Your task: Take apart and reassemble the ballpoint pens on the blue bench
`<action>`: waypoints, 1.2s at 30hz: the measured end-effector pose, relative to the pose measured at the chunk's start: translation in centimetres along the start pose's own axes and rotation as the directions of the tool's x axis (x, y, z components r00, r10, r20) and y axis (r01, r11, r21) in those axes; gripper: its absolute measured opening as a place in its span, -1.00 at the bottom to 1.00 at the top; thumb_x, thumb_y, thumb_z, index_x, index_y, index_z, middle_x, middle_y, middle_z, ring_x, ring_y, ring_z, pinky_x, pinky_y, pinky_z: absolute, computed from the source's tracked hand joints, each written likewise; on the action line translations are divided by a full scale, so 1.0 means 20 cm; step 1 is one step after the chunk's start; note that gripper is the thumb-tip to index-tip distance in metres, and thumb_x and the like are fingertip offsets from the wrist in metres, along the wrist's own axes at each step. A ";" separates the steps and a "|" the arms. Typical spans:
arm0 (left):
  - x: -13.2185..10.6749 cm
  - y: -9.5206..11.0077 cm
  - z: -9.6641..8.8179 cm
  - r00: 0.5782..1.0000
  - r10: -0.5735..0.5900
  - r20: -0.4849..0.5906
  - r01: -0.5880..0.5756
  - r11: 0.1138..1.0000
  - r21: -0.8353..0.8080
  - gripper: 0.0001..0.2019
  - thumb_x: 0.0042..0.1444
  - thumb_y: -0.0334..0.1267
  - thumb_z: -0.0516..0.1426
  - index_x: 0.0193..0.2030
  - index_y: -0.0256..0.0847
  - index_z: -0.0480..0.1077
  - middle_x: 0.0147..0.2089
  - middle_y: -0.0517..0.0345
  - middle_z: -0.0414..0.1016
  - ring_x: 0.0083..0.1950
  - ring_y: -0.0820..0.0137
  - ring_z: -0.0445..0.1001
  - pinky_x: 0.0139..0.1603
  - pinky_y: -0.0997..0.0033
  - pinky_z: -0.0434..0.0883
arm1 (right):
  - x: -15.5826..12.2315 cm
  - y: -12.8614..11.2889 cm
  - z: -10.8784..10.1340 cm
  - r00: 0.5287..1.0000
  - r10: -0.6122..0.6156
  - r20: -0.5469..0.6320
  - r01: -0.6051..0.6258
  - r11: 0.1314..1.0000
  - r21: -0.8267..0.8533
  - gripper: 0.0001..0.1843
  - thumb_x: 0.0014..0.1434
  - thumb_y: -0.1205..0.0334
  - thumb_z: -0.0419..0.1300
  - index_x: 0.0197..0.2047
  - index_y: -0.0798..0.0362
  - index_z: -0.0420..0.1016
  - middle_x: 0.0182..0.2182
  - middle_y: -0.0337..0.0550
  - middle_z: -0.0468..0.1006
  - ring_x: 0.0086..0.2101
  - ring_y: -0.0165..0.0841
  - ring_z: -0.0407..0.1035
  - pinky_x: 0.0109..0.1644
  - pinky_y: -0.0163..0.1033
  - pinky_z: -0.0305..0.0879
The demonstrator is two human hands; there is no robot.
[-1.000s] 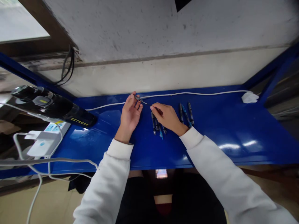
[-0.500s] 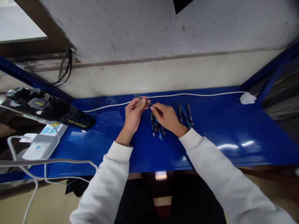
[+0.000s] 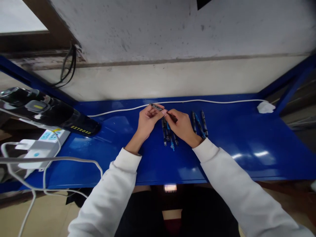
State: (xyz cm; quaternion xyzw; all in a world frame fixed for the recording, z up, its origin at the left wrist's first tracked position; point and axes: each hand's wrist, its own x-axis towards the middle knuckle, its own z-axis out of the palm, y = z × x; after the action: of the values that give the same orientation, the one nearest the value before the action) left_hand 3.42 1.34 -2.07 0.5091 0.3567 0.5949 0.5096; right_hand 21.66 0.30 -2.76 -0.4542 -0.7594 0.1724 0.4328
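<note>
My left hand (image 3: 147, 121) pinches a slim dark pen part (image 3: 156, 107) above the blue table (image 3: 111, 138), its tip pointing left. My right hand (image 3: 183, 125) is closed on a thin dark piece (image 3: 172, 116) and meets the left hand's fingertips. Under and between the hands lie several dark and blue pens (image 3: 168, 134) side by side. Three more pens (image 3: 199, 121) lie just right of my right hand.
A white cable (image 3: 217, 101) runs along the table's back edge to a white lump (image 3: 265, 107) at the far right. A black handheld device (image 3: 46, 113) lies at the left, with a white power strip (image 3: 40, 148) and loose cables beside it. A grey wall stands behind.
My left hand closed from a loose hold into a pinch and moved right, bringing its pen part against the piece in my right hand. The view shifted slightly.
</note>
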 end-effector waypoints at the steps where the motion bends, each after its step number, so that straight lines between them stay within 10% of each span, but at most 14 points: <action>1: 0.00 0.00 0.00 1.000 0.000 -0.008 0.000 1.000 -0.004 -0.66 0.12 -0.09 0.58 -0.07 -0.15 0.68 -0.15 0.11 0.73 -0.14 0.37 0.68 0.00 0.35 0.59 | 0.00 0.00 0.00 1.000 0.009 -0.003 -0.009 1.000 -0.006 -0.65 0.60 -0.05 0.19 -0.22 -0.05 0.48 -0.41 -0.21 0.56 -0.41 -0.28 0.40 -0.27 -0.16 0.19; 14: 0.03 -0.02 -0.04 0.976 -0.025 -0.218 -0.022 0.977 -0.211 -0.66 0.22 -0.08 0.54 -0.03 -0.14 0.57 -0.19 0.15 0.69 -0.08 0.33 0.74 0.04 0.32 0.63 | 0.01 -0.04 -0.02 0.995 -0.101 -0.002 0.101 0.995 0.006 -0.77 0.67 0.09 0.07 0.06 -0.05 0.52 -0.09 -0.02 0.63 -0.16 -0.17 0.54 -0.03 -0.05 0.47; 26: 0.08 0.05 -0.17 0.890 -0.381 -0.250 0.121 0.726 -0.677 -0.78 0.55 -0.40 0.21 -0.16 -0.20 0.65 -0.14 0.09 0.71 -0.10 0.51 0.71 0.10 0.55 0.60 | 0.03 -0.10 -0.10 0.864 -0.262 -0.430 0.299 0.954 0.019 -0.90 0.52 0.21 0.34 0.06 -0.14 0.62 -0.07 -0.05 0.56 -0.05 -0.11 0.56 0.07 0.13 0.61; 36: 0.05 0.07 -0.13 0.929 -0.316 -0.193 0.138 0.779 -0.612 -0.95 0.44 -0.36 0.34 -0.10 -0.17 0.66 -0.14 0.14 0.69 -0.10 0.50 0.69 0.02 0.54 0.58 | 0.04 -0.09 -0.08 0.943 -0.172 -0.285 0.200 0.977 0.073 -0.87 0.57 0.08 0.27 0.02 -0.10 0.61 -0.08 -0.05 0.70 -0.05 -0.11 0.63 0.13 0.11 0.59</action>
State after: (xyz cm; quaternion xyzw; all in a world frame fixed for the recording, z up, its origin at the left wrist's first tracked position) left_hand 0.56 2.31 -1.04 0.1878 0.2838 0.6762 0.6534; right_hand 21.87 -0.20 -0.37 -0.3778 -0.7211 0.1036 0.5715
